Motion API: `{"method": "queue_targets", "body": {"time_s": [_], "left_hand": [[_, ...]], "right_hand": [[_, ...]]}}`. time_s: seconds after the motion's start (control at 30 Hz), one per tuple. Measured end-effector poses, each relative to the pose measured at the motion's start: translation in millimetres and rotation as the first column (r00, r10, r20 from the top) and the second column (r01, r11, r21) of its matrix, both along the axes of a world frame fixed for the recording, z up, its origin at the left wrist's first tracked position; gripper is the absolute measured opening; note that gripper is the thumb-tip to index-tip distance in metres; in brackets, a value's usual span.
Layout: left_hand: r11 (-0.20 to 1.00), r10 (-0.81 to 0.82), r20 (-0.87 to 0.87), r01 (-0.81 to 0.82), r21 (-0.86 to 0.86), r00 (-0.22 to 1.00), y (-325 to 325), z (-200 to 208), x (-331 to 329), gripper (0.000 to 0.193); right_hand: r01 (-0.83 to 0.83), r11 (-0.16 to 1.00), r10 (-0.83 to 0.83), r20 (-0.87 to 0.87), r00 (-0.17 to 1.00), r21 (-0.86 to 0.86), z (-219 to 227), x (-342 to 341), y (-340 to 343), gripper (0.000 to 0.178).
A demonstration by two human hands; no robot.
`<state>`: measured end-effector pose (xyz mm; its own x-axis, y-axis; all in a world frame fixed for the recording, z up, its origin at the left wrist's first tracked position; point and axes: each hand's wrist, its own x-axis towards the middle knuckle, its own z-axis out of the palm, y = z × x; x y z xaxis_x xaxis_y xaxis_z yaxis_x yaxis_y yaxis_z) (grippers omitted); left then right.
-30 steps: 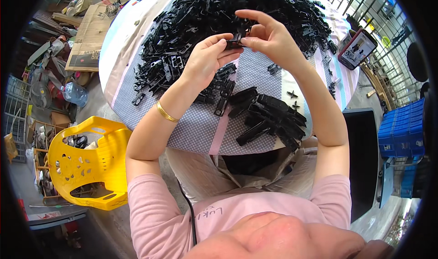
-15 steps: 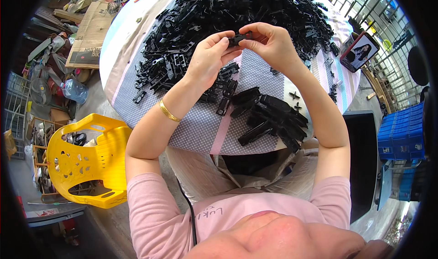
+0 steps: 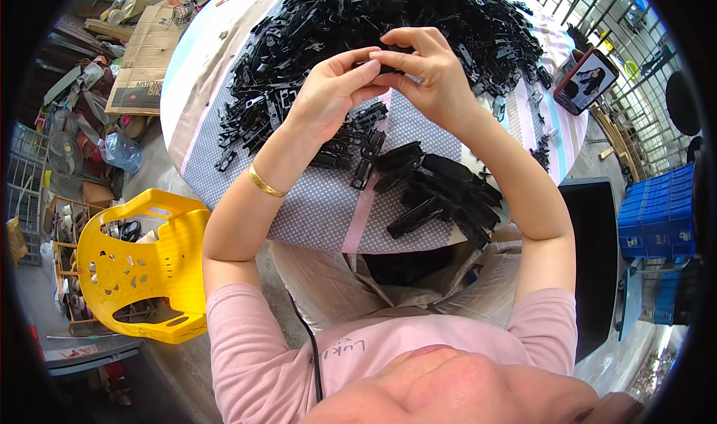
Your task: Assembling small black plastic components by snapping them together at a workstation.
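Observation:
Over the near edge of a big heap of small black plastic parts [image 3: 373, 17], my two hands meet fingertip to fingertip. My left hand [image 3: 328, 95] is closed, thumb and fingers pinching a small black plastic part [image 3: 387, 69]. Most of that part is hidden by the fingers. My right hand [image 3: 433, 77] pinches the same part from the other side, its index finger raised and bent. Nearer to me on the table lies a separate group of longer black plastic pieces [image 3: 444, 192]. Loose black parts [image 3: 366, 151] lie between it and the heap.
The round table has a dotted, striped cloth [image 3: 299, 215]. A phone [image 3: 586, 82] leans at its right edge. A yellow plastic chair [image 3: 175, 263] stands left, a black bin [image 3: 586, 267] and blue crates [image 3: 657, 211] right. Cardboard [image 3: 140, 69] and a water bottle [image 3: 122, 152] lie far left.
My right index finger has lifted and the fingers of both hands have drawn closer round the black part, covering more of it. Both hands have shifted slightly left.

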<state>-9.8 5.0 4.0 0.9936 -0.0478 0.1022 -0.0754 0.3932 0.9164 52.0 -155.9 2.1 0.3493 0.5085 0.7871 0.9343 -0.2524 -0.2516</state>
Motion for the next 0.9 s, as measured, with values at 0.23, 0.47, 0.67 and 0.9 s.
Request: {"method": "queue_targets", "body": {"time_s": [0.23, 0.47, 0.67, 0.9], "left_hand": [[0.994, -0.082, 0.071, 0.087, -0.068, 0.994, 3, 2, 1, 0.033], [0.998, -0.022, -0.016, 0.022, 0.051, 1.000, 4, 6, -1, 0.032], [0.998, -0.058, -0.102, 0.059, 0.005, 0.993, -1, 2, 2, 0.027], [0.998, -0.032, -0.143, 0.025, -0.049, 0.989, -2, -2, 4, 0.026]], "right_hand": [[-0.068, 0.997, 0.057, 0.219, 0.974, 0.040, 1, 8, -1, 0.036], [0.489, 0.816, -0.560, -0.215, 0.800, -0.308, 30, 51, -49, 0.035], [0.317, 0.699, -0.625, -0.332, 0.706, -0.641, 4, 93, -82, 0.026], [0.162, 0.971, -0.205, -0.259, 0.944, -0.179, 10, 72, -62, 0.023]]}}
